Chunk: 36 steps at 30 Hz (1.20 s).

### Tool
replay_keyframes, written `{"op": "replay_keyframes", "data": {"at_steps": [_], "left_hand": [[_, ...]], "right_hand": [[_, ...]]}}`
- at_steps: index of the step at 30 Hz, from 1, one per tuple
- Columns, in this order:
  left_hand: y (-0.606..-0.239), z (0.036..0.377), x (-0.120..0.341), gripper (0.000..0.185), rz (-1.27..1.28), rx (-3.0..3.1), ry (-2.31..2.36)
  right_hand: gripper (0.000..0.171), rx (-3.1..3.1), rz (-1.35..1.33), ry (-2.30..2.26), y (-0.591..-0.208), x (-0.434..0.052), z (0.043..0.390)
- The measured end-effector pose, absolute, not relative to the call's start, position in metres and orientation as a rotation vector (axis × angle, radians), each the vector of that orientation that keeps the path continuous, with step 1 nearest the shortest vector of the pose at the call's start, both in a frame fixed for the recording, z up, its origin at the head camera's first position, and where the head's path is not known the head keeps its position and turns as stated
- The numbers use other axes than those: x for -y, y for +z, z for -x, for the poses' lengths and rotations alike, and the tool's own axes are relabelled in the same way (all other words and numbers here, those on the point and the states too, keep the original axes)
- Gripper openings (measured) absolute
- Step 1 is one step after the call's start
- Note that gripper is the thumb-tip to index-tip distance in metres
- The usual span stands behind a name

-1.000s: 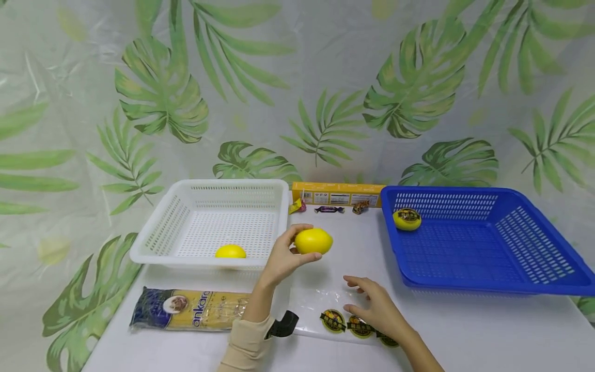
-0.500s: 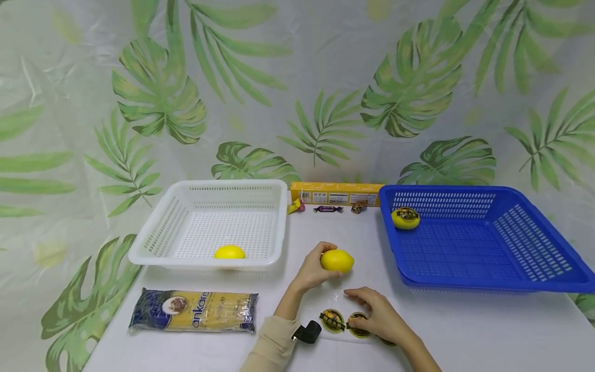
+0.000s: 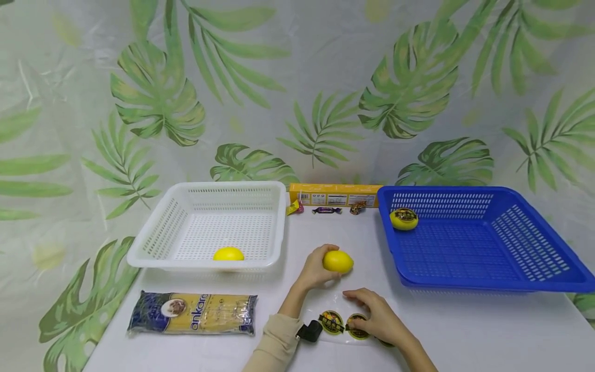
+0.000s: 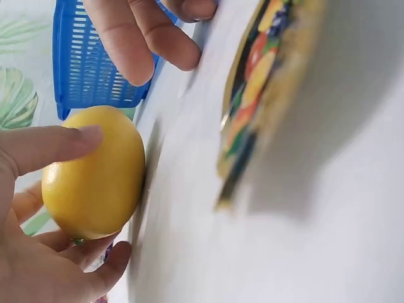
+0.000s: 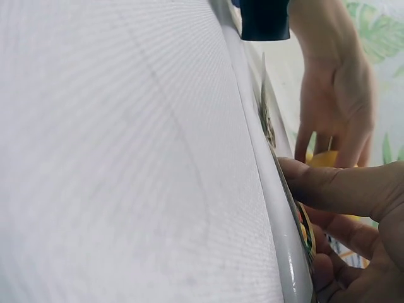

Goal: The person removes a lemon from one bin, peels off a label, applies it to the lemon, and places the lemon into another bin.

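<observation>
My left hand (image 3: 321, 266) grips a plain yellow lemon (image 3: 339, 261) low over the white table, just behind a clear sticker sheet (image 3: 321, 315). The left wrist view shows the lemon (image 4: 95, 173) held between thumb and curled fingers. My right hand (image 3: 367, 318) lies on the sheet, thumb and bent fingers pinching at a round black-and-yellow sticker (image 3: 358, 326). A second sticker (image 3: 331, 321) sits beside it. In the right wrist view my thumb (image 5: 328, 186) lies on the sticker's edge.
A white basket (image 3: 160, 248) at left holds one lemon (image 3: 228, 253). A blue basket (image 3: 488, 283) at right holds a stickered lemon (image 3: 403, 218). A pasta packet (image 3: 192, 312) lies front left. A yellow box (image 3: 334, 195) and wrapped candies (image 3: 327, 210) are at the back.
My left hand has brought the lemon down and to the right, from beside the white basket to just behind the sticker sheet. My right hand has shifted onto the stickers.
</observation>
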<state>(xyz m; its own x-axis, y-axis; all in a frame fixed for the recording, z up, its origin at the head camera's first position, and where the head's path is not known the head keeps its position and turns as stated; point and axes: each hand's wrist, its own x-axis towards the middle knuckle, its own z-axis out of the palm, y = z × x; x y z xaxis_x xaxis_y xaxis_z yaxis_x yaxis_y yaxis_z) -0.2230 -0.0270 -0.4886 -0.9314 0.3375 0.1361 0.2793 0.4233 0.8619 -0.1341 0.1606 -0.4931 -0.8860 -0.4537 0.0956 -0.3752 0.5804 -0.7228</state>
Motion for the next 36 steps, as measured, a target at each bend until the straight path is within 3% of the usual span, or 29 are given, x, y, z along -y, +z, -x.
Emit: {"op": "replay_keyframes", "data": {"at_steps": [11, 21, 36], "left_hand": [[-0.479, 0.21, 0.036, 0.069, -0.554, -2.767, 1.557], [-0.477, 0.177, 0.043, 0.044, -0.511, -2.852, 1.577], [-0.481, 0.128, 0.051, 0.03, -0.665, -2.839, 0.914]], "right_hand": [[0.055, -2.711, 0.696, -1.186, -0.495, -0.161, 0.136], [0.058, -2.694, 0.672, -1.202, -0.495, -0.16, 0.137], [0.06, -2.693, 0.691, -1.223, -0.496, -0.161, 0.137]]}}
